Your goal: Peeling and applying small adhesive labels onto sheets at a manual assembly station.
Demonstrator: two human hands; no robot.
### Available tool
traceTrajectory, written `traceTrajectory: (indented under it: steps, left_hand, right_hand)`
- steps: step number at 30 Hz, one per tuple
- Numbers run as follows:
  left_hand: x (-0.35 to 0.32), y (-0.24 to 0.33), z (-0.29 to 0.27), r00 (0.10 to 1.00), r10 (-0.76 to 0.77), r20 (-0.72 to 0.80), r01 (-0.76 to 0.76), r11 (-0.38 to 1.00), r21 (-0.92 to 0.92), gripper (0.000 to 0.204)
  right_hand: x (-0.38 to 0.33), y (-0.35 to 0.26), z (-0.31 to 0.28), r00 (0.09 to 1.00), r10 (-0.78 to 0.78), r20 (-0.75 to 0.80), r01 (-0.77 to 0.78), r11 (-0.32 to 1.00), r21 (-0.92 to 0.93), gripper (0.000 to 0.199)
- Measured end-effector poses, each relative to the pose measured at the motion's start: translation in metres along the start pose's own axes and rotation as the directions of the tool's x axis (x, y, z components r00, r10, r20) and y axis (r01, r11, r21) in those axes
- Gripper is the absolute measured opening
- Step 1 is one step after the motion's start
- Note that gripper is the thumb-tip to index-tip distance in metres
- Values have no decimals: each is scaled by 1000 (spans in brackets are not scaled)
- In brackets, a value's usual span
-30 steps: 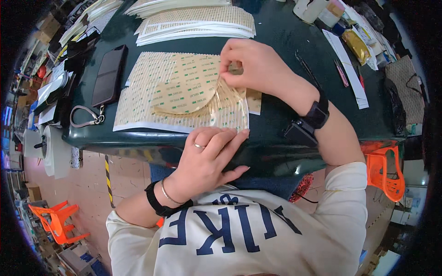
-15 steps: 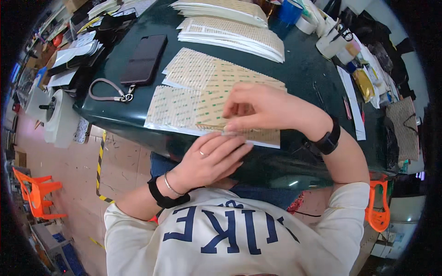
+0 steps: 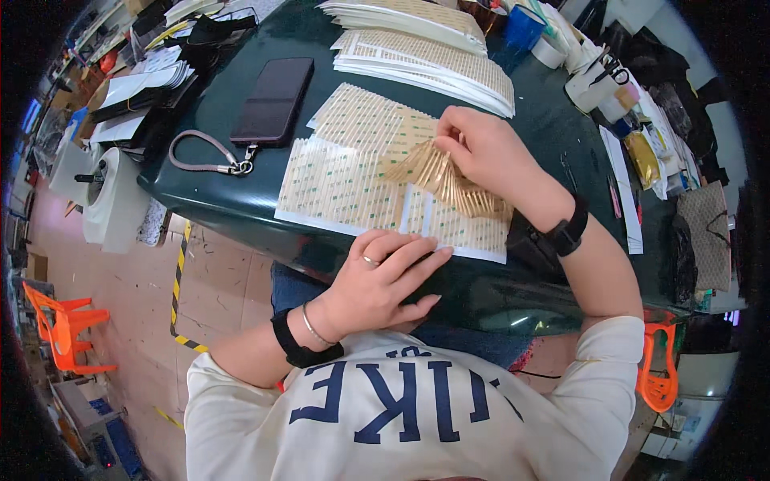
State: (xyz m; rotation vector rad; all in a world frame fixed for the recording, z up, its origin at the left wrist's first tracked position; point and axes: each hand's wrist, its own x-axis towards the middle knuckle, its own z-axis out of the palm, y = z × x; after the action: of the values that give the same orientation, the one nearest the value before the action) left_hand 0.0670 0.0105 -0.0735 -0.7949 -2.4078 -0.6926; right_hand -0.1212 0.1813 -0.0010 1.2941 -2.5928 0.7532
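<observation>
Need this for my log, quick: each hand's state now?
Left hand: open, resting on the patterned sheet's near edge.
Right hand: closed, pinching crinkled tan film.

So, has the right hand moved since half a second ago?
Yes: the right hand has moved away from the table's near edge, toward the far side.

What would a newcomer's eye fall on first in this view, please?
Most likely the fanned, golden-tan film in the middle, which the right hand pinches above the patterned sheet, while the left hand lies at that sheet's near edge. Next might come the bright orange chair at lower left and the dark phone left of the sheet.
</observation>
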Motion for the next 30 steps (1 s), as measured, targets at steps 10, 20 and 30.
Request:
traceTrajectory:
  steps: [10, 20, 30]
  left_hand:
    - [-2, -15, -1, 994, 108, -34, -108, 994, 22, 55]
    - [-10, -22, 7, 979, 189, -75, -178, 975, 134, 53]
    - [-4, -16, 4, 992, 102, -77, -96, 993, 72, 47]
  right_hand:
    - [-9, -27, -24, 914, 54, 403, -207, 915, 346, 20]
    - [-14, -31, -6, 880, -58, 471, -146, 911, 386, 21]
    - [-16, -24, -2, 918, -123, 377, -18, 936, 350, 21]
